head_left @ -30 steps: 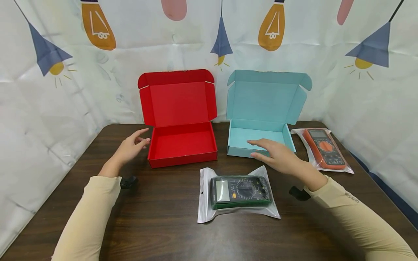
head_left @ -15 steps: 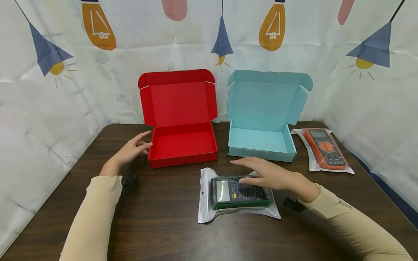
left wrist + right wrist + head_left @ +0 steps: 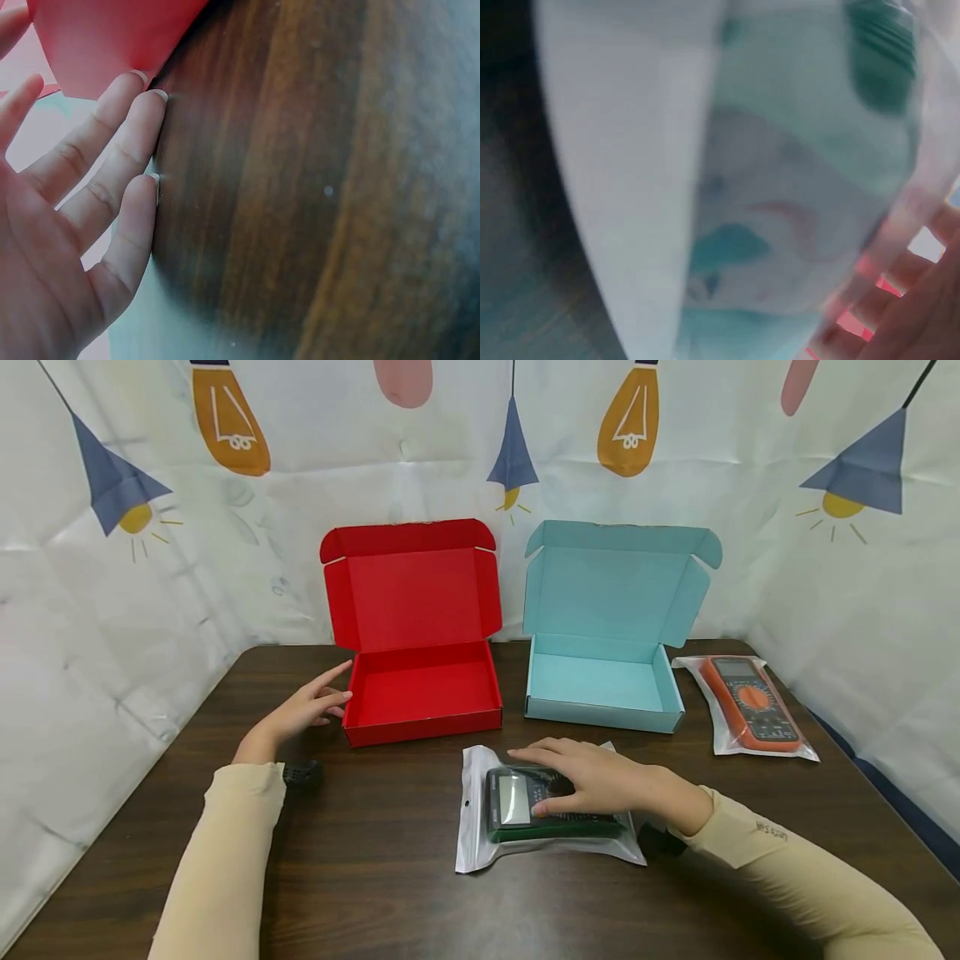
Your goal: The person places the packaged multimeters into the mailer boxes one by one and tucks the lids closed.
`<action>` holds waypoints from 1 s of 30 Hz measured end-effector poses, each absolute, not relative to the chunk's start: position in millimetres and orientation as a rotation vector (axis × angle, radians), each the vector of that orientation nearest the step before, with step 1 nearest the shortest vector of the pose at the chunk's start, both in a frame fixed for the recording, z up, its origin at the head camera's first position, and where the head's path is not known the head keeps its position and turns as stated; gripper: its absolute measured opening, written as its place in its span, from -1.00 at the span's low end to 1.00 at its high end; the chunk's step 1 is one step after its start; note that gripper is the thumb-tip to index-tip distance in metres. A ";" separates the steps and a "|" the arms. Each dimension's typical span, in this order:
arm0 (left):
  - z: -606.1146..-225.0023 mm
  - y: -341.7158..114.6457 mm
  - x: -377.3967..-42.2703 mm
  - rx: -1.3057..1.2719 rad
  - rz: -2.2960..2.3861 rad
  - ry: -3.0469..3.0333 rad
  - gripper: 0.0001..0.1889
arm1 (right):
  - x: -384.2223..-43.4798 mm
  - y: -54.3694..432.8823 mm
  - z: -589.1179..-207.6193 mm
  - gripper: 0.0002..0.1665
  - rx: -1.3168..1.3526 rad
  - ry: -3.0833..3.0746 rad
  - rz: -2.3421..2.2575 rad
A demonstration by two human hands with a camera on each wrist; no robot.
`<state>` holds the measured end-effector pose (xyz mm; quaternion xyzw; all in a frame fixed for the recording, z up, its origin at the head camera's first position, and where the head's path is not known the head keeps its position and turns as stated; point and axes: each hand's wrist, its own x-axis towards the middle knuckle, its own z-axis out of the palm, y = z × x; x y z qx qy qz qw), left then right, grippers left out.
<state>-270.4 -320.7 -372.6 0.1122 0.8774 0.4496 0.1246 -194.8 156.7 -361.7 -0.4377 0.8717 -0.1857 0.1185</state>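
Right hand [image 3: 592,777] over the bagged green-edged multimeter [image 3: 555,830]

The multimeter lies on the table [image 3: 352,868], in front and to the right of the red box [image 3: 423,722]; wide-set fingers span it (contact, I cannot tell). The left hand [image 3: 300,708], fingers loosely extended, is at the red box's left wall.

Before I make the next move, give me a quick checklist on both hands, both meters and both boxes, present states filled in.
1. Red box open: ok.
2. Blue box open: ok.
3. Right hand over the black meter: ok.
4. Right hand touching that meter: cannot tell.
5. Black meter fully visible: not ok, partly covered by the hand.
6. Orange meter away from both hands: ok.
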 end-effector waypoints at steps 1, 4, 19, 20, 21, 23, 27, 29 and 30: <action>-372.8 -320.8 -270.5 0.325 1.312 2.553 -0.22 | -194.1 156.0 -361.6 -0.04 -1.270 2.547 -0.540; -373.7 -321.1 -271.2 0.312 1.314 2.544 -0.21 | -192.0 155.1 -361.5 -0.01 -1.236 2.534 -0.519; -376.5 -324.1 -269.1 0.323 1.288 2.520 -0.20 | -185.9 155.8 -369.3 0.21 -1.302 2.451 -0.307; -376.5 -323.8 -269.0 0.320 1.288 2.515 -0.19 | -185.8 155.7 -369.5 0.20 -1.303 2.452 -0.297; -376.4 -323.5 -268.9 0.316 1.287 2.509 -0.18 | -185.7 155.5 -369.7 0.19 -1.308 2.453 -0.288; -376.3 -323.5 -269.4 0.319 1.276 2.503 -0.17 | -185.4 155.2 -369.8 0.15 -1.314 2.457 -0.278; -376.2 -323.6 -270.9 0.318 1.265 2.502 -0.17 | -184.7 154.7 -369.6 0.07 -1.342 2.469 -0.250; -376.5 -323.7 -271.6 0.318 1.272 2.498 -0.17 | -184.2 154.6 -369.3 0.06 -1.345 2.474 -0.242; -376.8 -323.5 -272.0 0.317 1.278 2.495 -0.17 | -183.9 154.6 -369.1 0.05 -1.345 2.474 -0.238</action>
